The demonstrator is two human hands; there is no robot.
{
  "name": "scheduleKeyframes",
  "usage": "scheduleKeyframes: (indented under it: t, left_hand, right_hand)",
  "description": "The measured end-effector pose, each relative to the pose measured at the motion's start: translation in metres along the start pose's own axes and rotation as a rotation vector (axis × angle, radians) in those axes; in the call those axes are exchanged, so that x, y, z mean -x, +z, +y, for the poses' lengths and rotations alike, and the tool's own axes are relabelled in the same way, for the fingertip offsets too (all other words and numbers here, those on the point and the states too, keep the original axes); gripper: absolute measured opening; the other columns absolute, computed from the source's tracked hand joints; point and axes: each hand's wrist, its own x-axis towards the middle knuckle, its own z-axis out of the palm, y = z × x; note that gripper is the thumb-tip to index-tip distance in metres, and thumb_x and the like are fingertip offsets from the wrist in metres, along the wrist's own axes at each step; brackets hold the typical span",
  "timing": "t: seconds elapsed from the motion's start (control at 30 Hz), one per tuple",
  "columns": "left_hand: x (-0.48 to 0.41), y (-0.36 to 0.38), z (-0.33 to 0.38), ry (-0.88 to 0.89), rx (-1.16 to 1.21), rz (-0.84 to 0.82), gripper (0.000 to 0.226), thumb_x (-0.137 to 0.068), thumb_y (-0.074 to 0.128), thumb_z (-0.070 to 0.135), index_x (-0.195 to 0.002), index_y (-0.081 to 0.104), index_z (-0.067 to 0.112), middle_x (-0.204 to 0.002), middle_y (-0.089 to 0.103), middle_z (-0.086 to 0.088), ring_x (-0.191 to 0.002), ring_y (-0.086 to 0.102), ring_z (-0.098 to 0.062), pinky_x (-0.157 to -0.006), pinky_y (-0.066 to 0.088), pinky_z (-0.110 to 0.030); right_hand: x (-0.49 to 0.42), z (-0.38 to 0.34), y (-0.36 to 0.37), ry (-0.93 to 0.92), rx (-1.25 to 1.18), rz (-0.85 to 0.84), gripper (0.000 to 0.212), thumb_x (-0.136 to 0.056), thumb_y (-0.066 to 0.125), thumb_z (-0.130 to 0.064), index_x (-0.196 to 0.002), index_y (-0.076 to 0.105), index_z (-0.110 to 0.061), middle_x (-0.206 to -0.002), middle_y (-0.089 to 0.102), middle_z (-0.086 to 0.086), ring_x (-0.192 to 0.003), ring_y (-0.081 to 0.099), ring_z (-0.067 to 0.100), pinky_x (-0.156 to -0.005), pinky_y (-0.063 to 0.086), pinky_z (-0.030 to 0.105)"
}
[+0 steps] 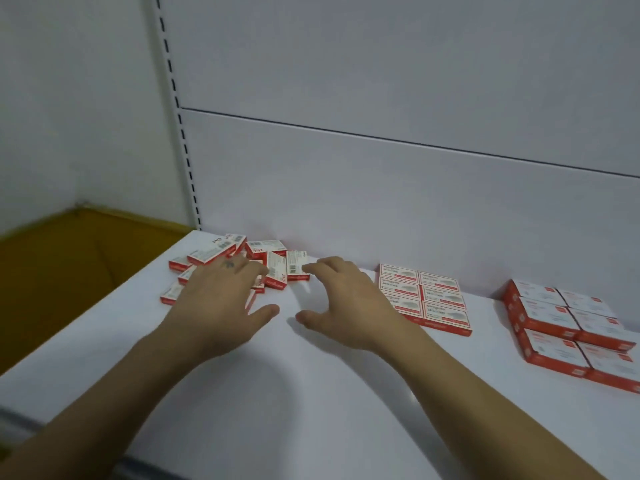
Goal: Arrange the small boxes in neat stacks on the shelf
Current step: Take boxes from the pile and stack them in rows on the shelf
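White shelf, bare near the front edge; both forearms cross it toward the back.

Left hand: flat, fingers spread, palm down over the near side of the loose pile, gripping nothing. Probably spread to corral the boxes.

Right hand: open, fingers loosely curved, holding nothing. Its fingertips sit just beside the end box of the pile, likely ready to pick it or square it up.

Pile: small red-and-white cartons, jumbled, some on edge, some overlapping, barcodes and print facing all ways. It lies against the back panel.

To the right, well apart: a flat block of boxes in two tidy columns, then a taller block, edges aligned. I'd say the task is partly done, with the pile left to sort.
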Motion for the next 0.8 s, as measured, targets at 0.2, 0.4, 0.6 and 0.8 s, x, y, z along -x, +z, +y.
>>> scheduleKeyframes:
  t: [0.2,0.4,0.6,0.8]
  left_hand:
    - [0.018,0.007,-0.024,-0.041,-0.061,0.106,0.054,-0.089,0.047,0.057,-0.136,0.044,0.029,-0.142,0.043,0.004,-0.128,0.037,-0.017,-0.104,0.036,-0.033]
    - [0.019,0.02,-0.023,-0.099,-0.095,0.286,0.052,-0.083,0.057,0.057,-0.118,0.063,0.018,-0.121,0.06,-0.009,-0.11,0.051,-0.026,-0.083,0.049,-0.039]
    - [0.003,0.022,-0.028,-0.448,0.017,0.046,0.079,-0.084,0.031,0.074,-0.143,0.032,0.023,-0.151,0.03,-0.008,-0.135,0.035,-0.027,-0.104,0.039,-0.046]
    - [0.0,0.021,-0.018,-0.459,0.12,0.046,0.06,-0.093,0.045,0.054,-0.143,0.036,0.023,-0.149,0.037,-0.008,-0.132,0.04,-0.026,-0.103,0.041,-0.043]
  right_hand:
    - [-0.01,-0.018,0.015,-0.079,0.011,-0.039,0.073,-0.084,0.061,-0.051,-0.146,0.031,-0.028,-0.149,0.034,-0.004,-0.133,0.034,0.018,-0.109,0.031,0.033]
    - [-0.002,-0.016,0.013,-0.105,-0.009,-0.03,0.07,-0.085,0.06,-0.049,-0.145,0.03,-0.03,-0.149,0.034,-0.006,-0.133,0.034,0.017,-0.108,0.029,0.03]
    - [0.012,-0.004,0.001,-0.101,-0.033,-0.018,0.069,-0.087,0.058,-0.049,-0.146,0.028,-0.031,-0.15,0.031,-0.008,-0.134,0.031,0.014,-0.108,0.027,0.029]
    - [0.024,0.005,-0.011,-0.104,-0.068,-0.011,0.067,-0.088,0.057,-0.048,-0.146,0.028,-0.032,-0.15,0.031,-0.009,-0.134,0.032,0.014,-0.108,0.028,0.03]
